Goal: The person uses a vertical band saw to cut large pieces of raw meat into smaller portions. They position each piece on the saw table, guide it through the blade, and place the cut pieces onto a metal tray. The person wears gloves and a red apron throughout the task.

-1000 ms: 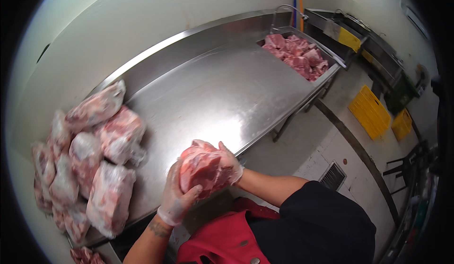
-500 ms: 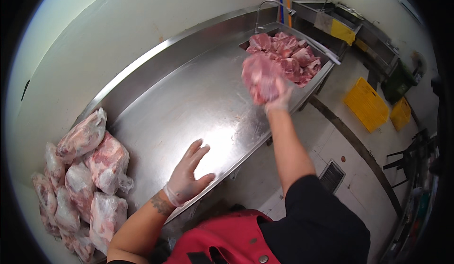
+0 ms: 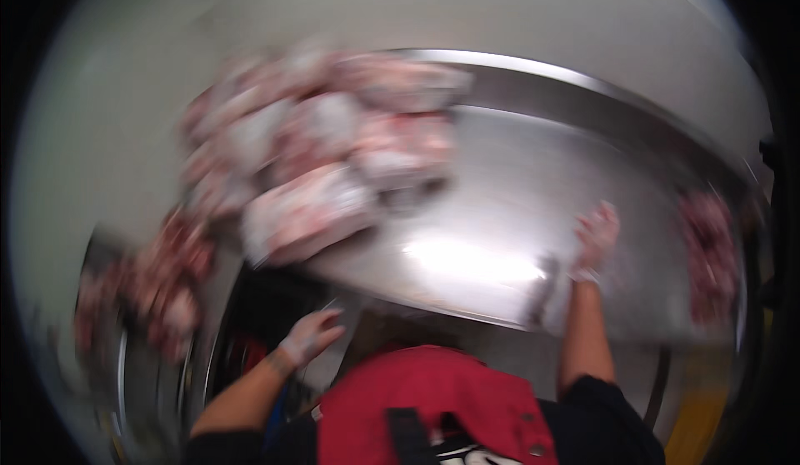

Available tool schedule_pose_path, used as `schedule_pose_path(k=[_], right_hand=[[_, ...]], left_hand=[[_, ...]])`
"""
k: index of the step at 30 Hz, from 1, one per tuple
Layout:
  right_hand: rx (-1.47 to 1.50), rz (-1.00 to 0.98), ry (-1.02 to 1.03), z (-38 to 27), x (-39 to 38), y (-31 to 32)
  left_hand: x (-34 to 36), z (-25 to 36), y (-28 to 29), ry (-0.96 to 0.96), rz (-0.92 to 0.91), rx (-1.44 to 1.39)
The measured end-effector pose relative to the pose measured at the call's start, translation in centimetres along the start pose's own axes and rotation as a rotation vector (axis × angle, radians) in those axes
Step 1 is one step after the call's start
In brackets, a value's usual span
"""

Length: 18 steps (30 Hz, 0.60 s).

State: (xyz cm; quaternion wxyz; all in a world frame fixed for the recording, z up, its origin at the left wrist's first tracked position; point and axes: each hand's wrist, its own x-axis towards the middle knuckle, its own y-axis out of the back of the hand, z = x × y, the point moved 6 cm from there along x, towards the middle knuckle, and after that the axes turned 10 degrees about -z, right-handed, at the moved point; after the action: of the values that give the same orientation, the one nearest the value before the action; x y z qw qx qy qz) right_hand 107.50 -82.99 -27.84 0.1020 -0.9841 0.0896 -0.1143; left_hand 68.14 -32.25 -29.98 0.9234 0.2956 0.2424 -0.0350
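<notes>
My left hand (image 3: 312, 336), in a clear glove, hovers at the near edge of the steel table with its fingers apart and nothing in it. Over the tabletop, my right hand (image 3: 597, 236) is gloved too and open, holding nothing. Several plastic-wrapped meat pieces (image 3: 308, 211) lie heaped on the left part of the table, nearest to my left hand. Unwrapped red meat pieces (image 3: 710, 257) are piled at the table's far right end. Motion blur softens the whole view.
The steel table (image 3: 492, 182) has a raised back rim (image 3: 517, 63) against the wall. More meat pieces (image 3: 171, 286) sit at the far left, beyond a dark gap below the table edge. Something yellow (image 3: 700, 411) shows at the lower right.
The view has swung left, toward the wrapped meat. My right hand has let go of the red meat piece and moved away from the pile. The left hand has moved off the tabletop.
</notes>
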Motion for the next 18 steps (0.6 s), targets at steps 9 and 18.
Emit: schedule_pose_path(k=[9,18], right_hand=[[0.260,-0.908,0.108,-6.1,-14.6,-34.4],[0.235,-1.639,-0.143,-8.3,-45.8,-58.9]], left_hand=[[-19.0,-12.0,-0.5,0.213,0.433,-0.295],[-40.2,-30.6,-3.1,0.476,0.820,-0.663]])
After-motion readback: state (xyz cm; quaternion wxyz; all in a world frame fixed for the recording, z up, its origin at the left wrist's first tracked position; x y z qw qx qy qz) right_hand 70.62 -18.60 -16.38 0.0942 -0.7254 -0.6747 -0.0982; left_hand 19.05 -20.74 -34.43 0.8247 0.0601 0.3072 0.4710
